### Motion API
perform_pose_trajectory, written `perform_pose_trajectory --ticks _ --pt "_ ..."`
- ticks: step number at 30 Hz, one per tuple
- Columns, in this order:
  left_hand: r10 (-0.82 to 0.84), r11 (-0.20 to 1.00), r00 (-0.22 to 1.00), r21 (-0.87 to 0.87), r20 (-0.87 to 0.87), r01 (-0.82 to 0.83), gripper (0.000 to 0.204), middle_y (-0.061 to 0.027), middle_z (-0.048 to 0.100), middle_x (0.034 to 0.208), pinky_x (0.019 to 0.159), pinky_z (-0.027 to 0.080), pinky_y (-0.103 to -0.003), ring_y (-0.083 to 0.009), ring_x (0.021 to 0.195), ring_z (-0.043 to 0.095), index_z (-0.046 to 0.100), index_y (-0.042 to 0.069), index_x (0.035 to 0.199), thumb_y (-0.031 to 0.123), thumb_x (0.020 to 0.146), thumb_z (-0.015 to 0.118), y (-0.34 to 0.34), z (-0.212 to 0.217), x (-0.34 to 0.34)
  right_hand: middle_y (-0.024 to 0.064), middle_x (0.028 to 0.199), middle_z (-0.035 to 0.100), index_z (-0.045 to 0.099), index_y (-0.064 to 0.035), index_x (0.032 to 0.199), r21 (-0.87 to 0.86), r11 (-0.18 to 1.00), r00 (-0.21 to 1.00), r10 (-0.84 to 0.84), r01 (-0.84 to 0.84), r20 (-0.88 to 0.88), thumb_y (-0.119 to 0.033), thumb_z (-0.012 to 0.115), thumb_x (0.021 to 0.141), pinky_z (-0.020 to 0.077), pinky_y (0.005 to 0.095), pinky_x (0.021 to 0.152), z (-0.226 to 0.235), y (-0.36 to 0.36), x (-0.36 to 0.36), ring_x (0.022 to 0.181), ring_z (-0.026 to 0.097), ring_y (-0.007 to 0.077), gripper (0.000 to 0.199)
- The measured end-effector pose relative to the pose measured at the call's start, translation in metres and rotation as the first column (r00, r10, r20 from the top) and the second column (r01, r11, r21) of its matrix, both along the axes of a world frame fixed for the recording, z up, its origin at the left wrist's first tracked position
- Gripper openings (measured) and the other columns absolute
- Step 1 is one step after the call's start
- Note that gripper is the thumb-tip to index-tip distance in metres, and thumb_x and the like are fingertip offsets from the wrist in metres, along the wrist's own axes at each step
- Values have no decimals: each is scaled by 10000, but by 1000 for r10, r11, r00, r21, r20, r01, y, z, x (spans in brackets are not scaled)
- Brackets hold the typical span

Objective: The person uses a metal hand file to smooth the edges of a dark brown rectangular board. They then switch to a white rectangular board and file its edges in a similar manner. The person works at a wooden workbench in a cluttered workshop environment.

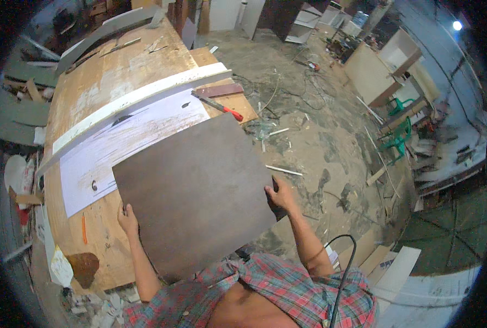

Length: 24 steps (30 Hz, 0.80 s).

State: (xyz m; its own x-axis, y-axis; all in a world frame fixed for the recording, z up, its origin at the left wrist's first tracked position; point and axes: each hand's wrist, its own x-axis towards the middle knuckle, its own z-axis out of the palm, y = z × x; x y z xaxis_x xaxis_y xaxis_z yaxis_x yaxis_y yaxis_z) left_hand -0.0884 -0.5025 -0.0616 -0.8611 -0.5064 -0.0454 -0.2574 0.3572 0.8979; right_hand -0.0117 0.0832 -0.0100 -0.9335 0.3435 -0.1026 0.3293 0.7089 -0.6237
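A dark brown rectangular board (199,191) is held up between my two hands, tilted, over the near right part of the wooden workbench (106,262). My left hand (127,220) grips its left edge, with the thumb showing beside it. On the right edge, my right hand (280,195) is closed around the board, fingers partly hidden beneath. Beyond the board lies a white sheet (82,188) with dark streaks on it. A long white strip (145,106) rests across the sheet's far side. Near the bench's right edge is a tool with a red handle (232,113).
An orange stick-like item (84,229) lies on the bench's near left. Offcuts and cables are strewn over the dusty floor (303,131) to the right. Green plastic chairs (399,139) and pale cabinet carcasses (372,71) stand farther right. A black cable (344,273) loops by my right arm.
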Motion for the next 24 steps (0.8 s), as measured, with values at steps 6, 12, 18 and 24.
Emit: perform_pose_trajectory --ticks 6,12,18,24 --pt "108 904 992 -409 -63 -125 408 -213 670 1213 981 470 -416 -357 1128 627 644 -50 1267 251 998 582 3 -5 9 268 1353 600 573 -4 1387 -83 994 990 -77 67 -122 -309 702 910 465 439 1053 -16 -20 -20 1259 580 405 581" --pt "196 872 981 -459 8 -171 455 -184 670 1266 1018 468 -438 -347 1173 627 651 51 1294 359 959 633 -26 -4 0 233 1404 580 575 24 1374 -210 976 997 -66 55 -49 -314 735 892 447 435 1072 -21 -37 -23 1275 579 365 610" --pt "199 975 977 -118 77 -189 446 -166 693 1235 978 497 -399 -292 1147 670 643 76 1318 314 942 672 3 25 17 239 1404 583 537 57 1402 -45 999 994 7 -12 -106 -247 696 952 427 401 1083 -27 -24 -11 1290 569 326 565" --pt "56 880 981 455 183 -135 484 -131 713 1229 927 516 -378 -268 1105 691 643 96 1328 391 946 682 -41 16 10 192 1393 604 548 32 1410 -44 996 988 73 -80 -137 -271 729 949 456 403 1044 -45 10 -18 1255 585 302 581"
